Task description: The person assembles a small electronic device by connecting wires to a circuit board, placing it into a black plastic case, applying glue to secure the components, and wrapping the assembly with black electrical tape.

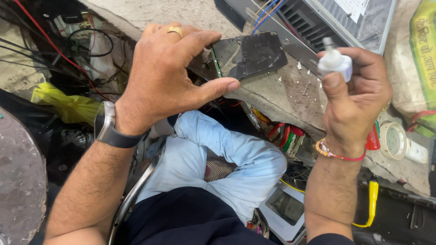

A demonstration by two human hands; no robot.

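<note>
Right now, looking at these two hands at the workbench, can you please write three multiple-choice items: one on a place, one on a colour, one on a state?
1. Where does the dark circuit board lie?
A. on the concrete ledge
B. on the person's lap
C. inside a bag

2. What colour is the small bottle?
A. red
B. white
C. green

3. What is the state of the right hand?
A. open and flat
B. out of sight
C. closed around the bottle

Answers: 1 A, the board rests on the grey ledge under the left hand. 2 B, its body is white. 3 C, fingers and thumb wrap it.
</note>
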